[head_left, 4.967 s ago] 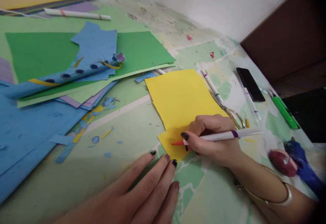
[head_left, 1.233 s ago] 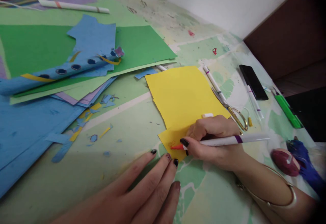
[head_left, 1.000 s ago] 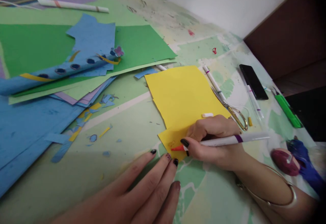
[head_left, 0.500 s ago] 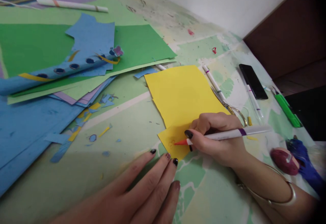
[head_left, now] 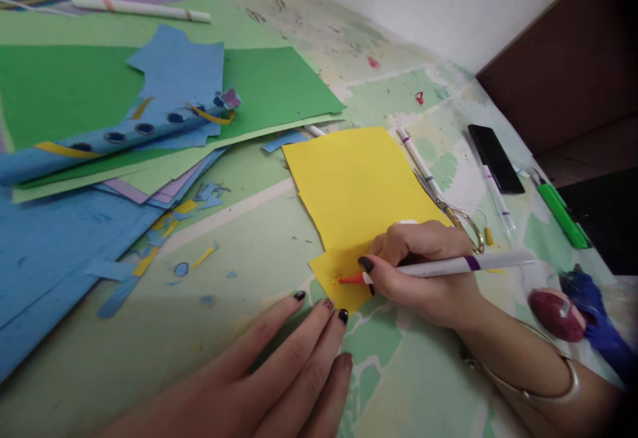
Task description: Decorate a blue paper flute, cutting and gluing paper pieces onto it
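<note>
My right hand (head_left: 423, 272) grips a white marker pen (head_left: 438, 266) with a purple band and an orange-red tip. Its tip meets a small yellow paper piece (head_left: 349, 298), where faint reddish lines show. My left hand (head_left: 284, 365) lies flat with fingers stretched out, its fingertips at the lower edge of that piece. A larger yellow sheet (head_left: 359, 185) extends behind the pen hand, which covers part of it. Gold-handled scissors (head_left: 451, 211) lie just beyond my right hand, next to another white marker (head_left: 419, 161).
At left, a blue paper tube (head_left: 159, 125) with dark ovals rests on green sheets (head_left: 279, 79). Blue sheets (head_left: 60, 252) and paper scraps (head_left: 149, 252) lie nearer. To the right are a black phone (head_left: 496, 159), a green cutter (head_left: 563, 215) and a dark red oval object (head_left: 557, 314).
The pen tip has shifted very slightly left on the small yellow paper, and my right hand with it. My left hand has stayed in place.
</note>
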`<move>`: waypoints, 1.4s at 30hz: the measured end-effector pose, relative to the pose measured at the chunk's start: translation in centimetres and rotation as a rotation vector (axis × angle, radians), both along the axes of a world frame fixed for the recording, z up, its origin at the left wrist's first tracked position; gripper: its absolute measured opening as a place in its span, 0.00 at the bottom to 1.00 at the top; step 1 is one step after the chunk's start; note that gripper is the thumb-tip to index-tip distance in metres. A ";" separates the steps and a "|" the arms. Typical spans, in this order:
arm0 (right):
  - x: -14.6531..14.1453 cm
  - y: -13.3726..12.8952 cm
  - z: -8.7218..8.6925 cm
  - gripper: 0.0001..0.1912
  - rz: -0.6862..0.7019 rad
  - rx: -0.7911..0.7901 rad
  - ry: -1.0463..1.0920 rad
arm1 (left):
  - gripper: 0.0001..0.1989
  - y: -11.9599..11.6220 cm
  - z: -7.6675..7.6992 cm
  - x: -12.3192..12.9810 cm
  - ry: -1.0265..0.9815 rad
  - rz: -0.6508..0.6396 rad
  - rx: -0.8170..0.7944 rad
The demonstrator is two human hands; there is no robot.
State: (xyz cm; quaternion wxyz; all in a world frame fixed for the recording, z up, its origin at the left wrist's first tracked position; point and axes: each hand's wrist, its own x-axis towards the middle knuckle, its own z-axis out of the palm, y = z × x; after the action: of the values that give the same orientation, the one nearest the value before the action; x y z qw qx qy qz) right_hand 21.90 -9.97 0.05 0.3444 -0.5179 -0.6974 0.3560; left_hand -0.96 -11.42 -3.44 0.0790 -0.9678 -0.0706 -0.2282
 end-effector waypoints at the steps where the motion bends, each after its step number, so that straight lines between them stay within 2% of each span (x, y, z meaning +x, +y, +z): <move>1: 0.0 0.0 0.0 0.16 0.001 0.000 -0.002 | 0.20 0.0 0.0 0.0 -0.006 0.012 -0.010; 21: 0.1 0.0 0.0 0.17 0.026 -0.003 0.027 | 0.20 0.2 0.1 0.0 0.013 -0.020 0.009; 26: 0.1 0.0 0.0 0.17 0.029 -0.013 0.012 | 0.19 -0.1 0.0 0.0 0.002 0.025 -0.014; 34: 0.1 0.0 0.0 0.17 -0.009 -0.041 0.051 | 0.20 0.2 0.1 -0.1 0.029 -0.015 0.005; 42: 0.1 0.0 0.0 0.16 0.039 -0.026 0.038 | 0.20 0.0 0.0 -0.1 0.013 -0.005 -0.002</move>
State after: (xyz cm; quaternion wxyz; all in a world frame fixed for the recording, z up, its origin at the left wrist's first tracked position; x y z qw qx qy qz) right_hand 21.95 -9.96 0.07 0.3440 -0.5016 -0.6960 0.3815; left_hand -1.01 -11.41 -3.40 0.0778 -0.9696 -0.0680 -0.2218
